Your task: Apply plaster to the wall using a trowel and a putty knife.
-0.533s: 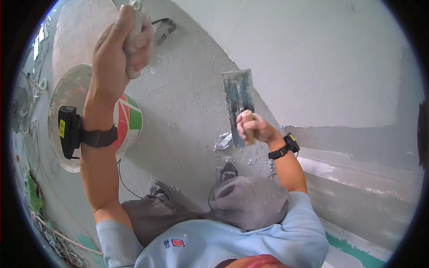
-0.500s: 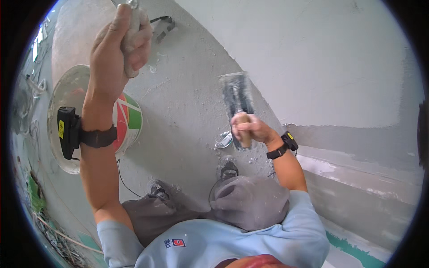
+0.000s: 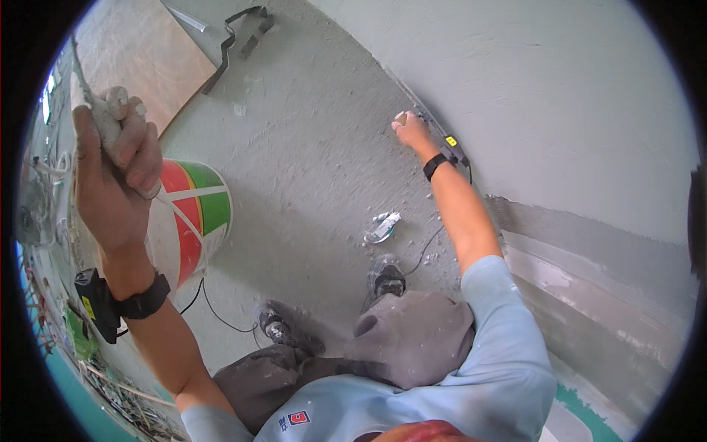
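Note:
My left hand (image 3: 118, 162), raised at the left, is closed around the plaster-caked handle of a putty knife (image 3: 110, 125). Its thin blade shows nearly edge-on above the fingers. Farther out to the right, my right hand (image 3: 414, 134) grips the pale wooden handle of a plastering trowel (image 3: 401, 117) close to the wall (image 3: 560, 110). The trowel's blade is mostly hidden, turned edge-on along the wall. Behind and below my left hand stands a bucket (image 3: 193, 214) with red, green and white sides; my arm covers part of it.
A wooden board (image 3: 147, 51) lies at the far left, with a bent dark strip (image 3: 228, 48) beside it. A small plaster-smeared scrap (image 3: 383, 228) sits on the floor ahead of my shoes (image 3: 276, 324). A dark cable (image 3: 221, 313) runs near the bucket. Clutter lines the left edge.
My right hand has moved away from my body and up to the wall, turning the trowel edge-on. My left hand has shifted left and lower, uncovering the board; both tools stay held.

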A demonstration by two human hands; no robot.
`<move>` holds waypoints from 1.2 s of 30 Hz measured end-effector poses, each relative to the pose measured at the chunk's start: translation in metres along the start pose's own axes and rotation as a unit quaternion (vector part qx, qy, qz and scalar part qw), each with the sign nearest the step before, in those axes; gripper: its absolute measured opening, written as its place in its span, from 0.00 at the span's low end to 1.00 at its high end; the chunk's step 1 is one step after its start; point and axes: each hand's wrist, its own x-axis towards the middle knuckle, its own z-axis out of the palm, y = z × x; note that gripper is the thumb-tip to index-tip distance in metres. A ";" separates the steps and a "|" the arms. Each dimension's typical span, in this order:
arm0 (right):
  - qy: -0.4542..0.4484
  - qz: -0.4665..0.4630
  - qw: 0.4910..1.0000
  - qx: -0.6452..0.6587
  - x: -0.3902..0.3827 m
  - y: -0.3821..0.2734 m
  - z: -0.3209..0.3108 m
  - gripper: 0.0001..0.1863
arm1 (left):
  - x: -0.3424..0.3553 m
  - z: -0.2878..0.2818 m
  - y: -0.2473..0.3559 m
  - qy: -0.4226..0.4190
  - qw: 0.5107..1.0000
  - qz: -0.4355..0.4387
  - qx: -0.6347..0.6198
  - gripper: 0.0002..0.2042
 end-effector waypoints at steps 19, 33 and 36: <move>0.242 -0.118 0.963 0.007 -0.097 -0.142 -0.310 0.26 | -0.043 0.014 0.057 -0.033 0.990 0.138 -0.011 0.21; 0.442 -0.062 0.895 -0.017 -0.300 -0.306 -0.470 0.16 | -0.044 0.017 0.058 -0.141 0.975 0.152 -0.075 0.21; 0.412 -0.191 0.891 -0.006 -0.330 -0.310 -0.424 0.07 | -0.033 0.027 0.034 -0.164 0.973 0.149 -0.063 0.21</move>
